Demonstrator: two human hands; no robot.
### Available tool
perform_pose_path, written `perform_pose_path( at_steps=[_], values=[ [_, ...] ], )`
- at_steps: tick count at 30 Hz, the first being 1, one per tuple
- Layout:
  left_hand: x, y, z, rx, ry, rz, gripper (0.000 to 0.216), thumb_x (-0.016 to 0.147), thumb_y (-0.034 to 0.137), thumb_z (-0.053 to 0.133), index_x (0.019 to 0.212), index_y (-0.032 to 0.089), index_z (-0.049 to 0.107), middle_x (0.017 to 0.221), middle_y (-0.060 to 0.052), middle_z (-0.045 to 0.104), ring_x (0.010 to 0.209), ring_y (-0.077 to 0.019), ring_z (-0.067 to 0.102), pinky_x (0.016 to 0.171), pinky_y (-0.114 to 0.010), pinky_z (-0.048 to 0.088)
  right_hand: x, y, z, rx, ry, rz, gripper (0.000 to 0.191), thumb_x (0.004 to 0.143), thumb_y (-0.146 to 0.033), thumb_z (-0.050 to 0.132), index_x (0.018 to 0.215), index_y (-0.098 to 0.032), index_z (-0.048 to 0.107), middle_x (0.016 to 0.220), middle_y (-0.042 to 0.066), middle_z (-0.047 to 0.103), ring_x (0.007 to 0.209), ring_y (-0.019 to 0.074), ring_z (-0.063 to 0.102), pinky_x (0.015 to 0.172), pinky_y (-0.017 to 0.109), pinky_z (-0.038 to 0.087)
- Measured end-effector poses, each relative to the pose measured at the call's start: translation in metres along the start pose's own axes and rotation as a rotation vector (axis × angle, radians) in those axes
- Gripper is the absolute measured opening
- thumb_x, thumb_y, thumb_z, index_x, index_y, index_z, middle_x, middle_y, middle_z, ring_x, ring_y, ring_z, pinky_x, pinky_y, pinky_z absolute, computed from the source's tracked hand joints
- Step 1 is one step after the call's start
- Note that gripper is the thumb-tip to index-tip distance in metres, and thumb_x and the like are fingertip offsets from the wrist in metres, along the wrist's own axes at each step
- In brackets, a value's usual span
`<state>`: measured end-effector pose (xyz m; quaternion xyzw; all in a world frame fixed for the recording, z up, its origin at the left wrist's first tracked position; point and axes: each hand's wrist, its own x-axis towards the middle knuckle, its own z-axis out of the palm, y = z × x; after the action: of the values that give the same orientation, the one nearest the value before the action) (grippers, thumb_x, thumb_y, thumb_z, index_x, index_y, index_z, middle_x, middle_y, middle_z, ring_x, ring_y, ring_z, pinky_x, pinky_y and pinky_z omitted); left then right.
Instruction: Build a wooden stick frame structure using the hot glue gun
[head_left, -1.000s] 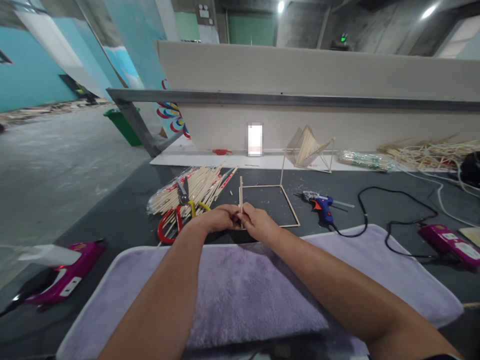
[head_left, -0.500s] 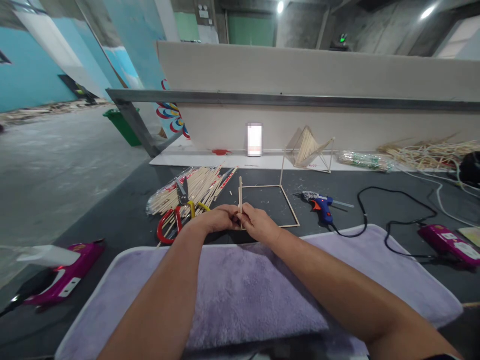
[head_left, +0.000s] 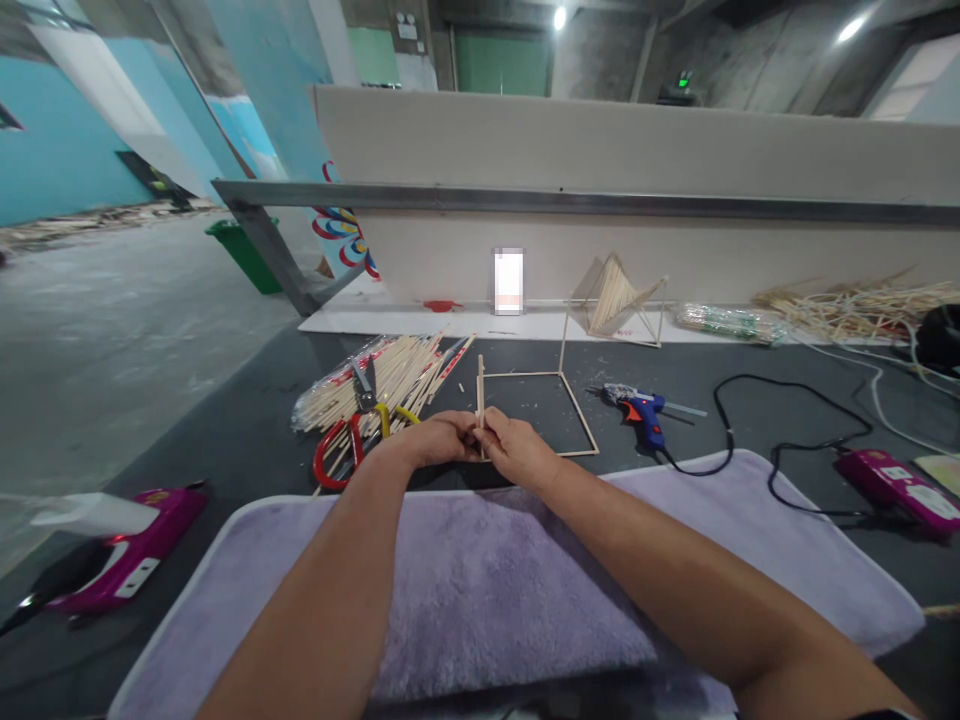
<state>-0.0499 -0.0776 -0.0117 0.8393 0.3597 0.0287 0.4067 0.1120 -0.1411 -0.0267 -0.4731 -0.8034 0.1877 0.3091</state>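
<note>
1. Pinching the bottom of one thin upright stick [head_left: 480, 385], the left hand [head_left: 431, 440] and the right hand [head_left: 517, 450] meet in the middle of the frame. Both are closed tight on it.
2. That stick stands at the near left corner of a flat square frame [head_left: 581, 412] made of sticks, which lies on the dark bench [head_left: 225, 430]. I think the two hands grip it low so that it stands straight on its corner.
3. Both arms rest on one soft purple mat [head_left: 487, 600] at the bottom of the frame, likely to keep them comfy and steady.
4. A second standing stick [head_left: 563, 345] rises from the far corner of the frame. That makes two standing up.
5. One blue glue gun [head_left: 641, 410] lies just right of the frame, close enough to grab, with its black cord [head_left: 750, 420] running right.
6. One pair of red scissors [head_left: 334, 450] lies on one pile of sticks [head_left: 390, 375], left of the hands.
7. Two pink boxes sit far out, one at lower left [head_left: 127, 560] and one at right [head_left: 896, 485].
</note>
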Motion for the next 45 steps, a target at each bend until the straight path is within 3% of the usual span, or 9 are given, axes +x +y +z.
perform_pose_path(
  at_steps=[45],
  values=[
    [0.0020, -0.0011, -0.0022, 0.015, -0.010, 0.021, 0.018, 0.062, 0.024, 0.059, 0.079, 0.017, 0.060, 0.066, 0.003, 0.056, 0.071, -0.0133, 0.050, 0.069, -0.022, 0.040, 0.0004, 0.0013, -0.0017, -0.019, 0.017, 0.017, 0.008, 0.089, -0.027, 0.041, 0.089, -0.020, 0.045, 0.074, 0.000, 0.056, 0.067, 0.0137, 0.054, 0.059, 0.022, 0.033]
  ],
)
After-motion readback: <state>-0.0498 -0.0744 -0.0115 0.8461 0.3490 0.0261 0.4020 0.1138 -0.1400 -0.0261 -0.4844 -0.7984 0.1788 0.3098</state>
